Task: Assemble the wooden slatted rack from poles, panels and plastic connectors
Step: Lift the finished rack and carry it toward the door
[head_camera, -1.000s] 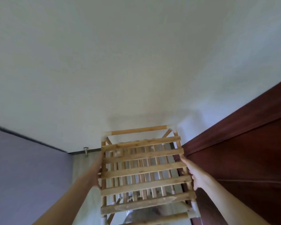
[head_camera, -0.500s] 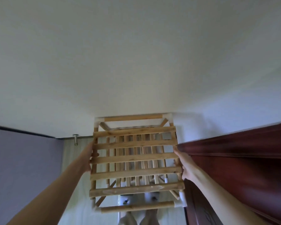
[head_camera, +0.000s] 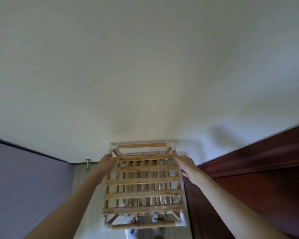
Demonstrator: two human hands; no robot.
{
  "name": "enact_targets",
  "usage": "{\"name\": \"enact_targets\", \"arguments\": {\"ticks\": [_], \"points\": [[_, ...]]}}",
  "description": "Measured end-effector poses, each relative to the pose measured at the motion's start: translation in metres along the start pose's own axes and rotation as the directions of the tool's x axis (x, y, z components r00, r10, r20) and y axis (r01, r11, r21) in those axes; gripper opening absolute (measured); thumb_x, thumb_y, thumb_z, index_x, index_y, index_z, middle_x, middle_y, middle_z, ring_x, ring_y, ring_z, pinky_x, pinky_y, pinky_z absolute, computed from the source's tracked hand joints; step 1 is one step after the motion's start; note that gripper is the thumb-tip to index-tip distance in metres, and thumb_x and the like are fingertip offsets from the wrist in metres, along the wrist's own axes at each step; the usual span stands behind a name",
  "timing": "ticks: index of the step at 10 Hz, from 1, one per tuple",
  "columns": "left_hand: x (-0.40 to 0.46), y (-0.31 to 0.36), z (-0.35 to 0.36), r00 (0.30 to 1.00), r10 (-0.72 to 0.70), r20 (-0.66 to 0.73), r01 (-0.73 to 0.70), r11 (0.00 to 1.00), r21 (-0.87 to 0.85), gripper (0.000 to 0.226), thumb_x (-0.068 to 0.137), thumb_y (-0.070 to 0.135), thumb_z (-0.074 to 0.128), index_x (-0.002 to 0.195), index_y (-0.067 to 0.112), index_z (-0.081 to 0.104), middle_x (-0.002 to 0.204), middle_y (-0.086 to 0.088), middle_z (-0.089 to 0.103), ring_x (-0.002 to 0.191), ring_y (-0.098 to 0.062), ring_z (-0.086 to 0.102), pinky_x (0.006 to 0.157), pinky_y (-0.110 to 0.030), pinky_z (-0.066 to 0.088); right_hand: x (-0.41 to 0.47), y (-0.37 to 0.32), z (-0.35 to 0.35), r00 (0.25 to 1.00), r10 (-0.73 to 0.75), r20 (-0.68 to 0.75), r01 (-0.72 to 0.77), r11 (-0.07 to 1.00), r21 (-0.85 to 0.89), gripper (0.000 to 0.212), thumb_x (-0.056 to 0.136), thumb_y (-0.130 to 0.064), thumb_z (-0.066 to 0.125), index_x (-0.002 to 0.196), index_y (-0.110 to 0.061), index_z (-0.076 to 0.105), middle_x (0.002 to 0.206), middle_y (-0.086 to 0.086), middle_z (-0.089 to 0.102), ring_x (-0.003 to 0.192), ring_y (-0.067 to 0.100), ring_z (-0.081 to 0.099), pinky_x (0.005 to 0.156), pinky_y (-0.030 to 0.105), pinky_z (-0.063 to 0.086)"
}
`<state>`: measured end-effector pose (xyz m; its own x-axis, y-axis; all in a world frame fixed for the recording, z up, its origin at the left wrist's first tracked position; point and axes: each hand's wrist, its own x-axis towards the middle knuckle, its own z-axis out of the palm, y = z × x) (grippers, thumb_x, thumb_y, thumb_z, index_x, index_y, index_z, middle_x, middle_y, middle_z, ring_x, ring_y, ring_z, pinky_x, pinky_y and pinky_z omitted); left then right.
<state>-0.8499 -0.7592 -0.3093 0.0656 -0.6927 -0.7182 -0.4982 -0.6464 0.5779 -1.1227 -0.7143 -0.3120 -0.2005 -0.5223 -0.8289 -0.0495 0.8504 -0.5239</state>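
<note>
Rack (head_camera: pixel 142 183) sits between left hand (head_camera: pixel 106 163) and right hand (head_camera: pixel 186 165).

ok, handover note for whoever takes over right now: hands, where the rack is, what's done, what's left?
Left hand: grips the far left corner of the rack's top slatted panel.
Right hand: holds the far right corner of the same panel; fingers wrap the edge.
Rack: upright below the camera, against the white wall, between a purple panel and a dark wooden door. Poles and white plastic connectors are joined at the visible corners; lower slats show through the top.
Done: frame looks assembled.
Left: seat the top panel if loose, check joints, let go. Lower levels are mostly hidden.
</note>
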Motion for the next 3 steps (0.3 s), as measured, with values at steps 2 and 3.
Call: {"name": "enact_targets", "arguments": {"ticks": [2, 3], "points": [[-0.102, 0.113, -0.069, 0.876, 0.482, 0.019, -0.453, 0.809, 0.374, 0.028, 0.1, 0.022, 0.041, 0.121, 0.015, 0.058, 0.117, -0.004, 0.064, 0.098, -0.014, 0.059, 0.081, -0.02, 0.041, -0.131, -0.127, -0.02, 0.886, -0.458, 0.074, 0.457, 0.835, -0.306, 0.026, 0.095, -0.026, 0.045, 0.1, -0.007, 0.062, 0.091, 0.003, 0.068, 0.082, 0.017, 0.063, 0.077, 0.03, 0.048], [-0.164, 0.181, -0.105, 0.635, 0.768, -0.088, -0.643, 0.588, 0.49, 0.026, 0.099, 0.019, 0.043, 0.117, 0.016, 0.061, 0.113, 0.0, 0.065, 0.097, -0.012, 0.06, 0.084, -0.021, 0.044, -0.211, -0.192, -0.036, 0.613, -0.79, 0.018, 0.721, 0.55, -0.421, 0.02, 0.096, -0.023, 0.046, 0.093, -0.013, 0.063, 0.086, -0.002, 0.068, 0.081, 0.014, 0.064, 0.076, 0.024, 0.047]]}}
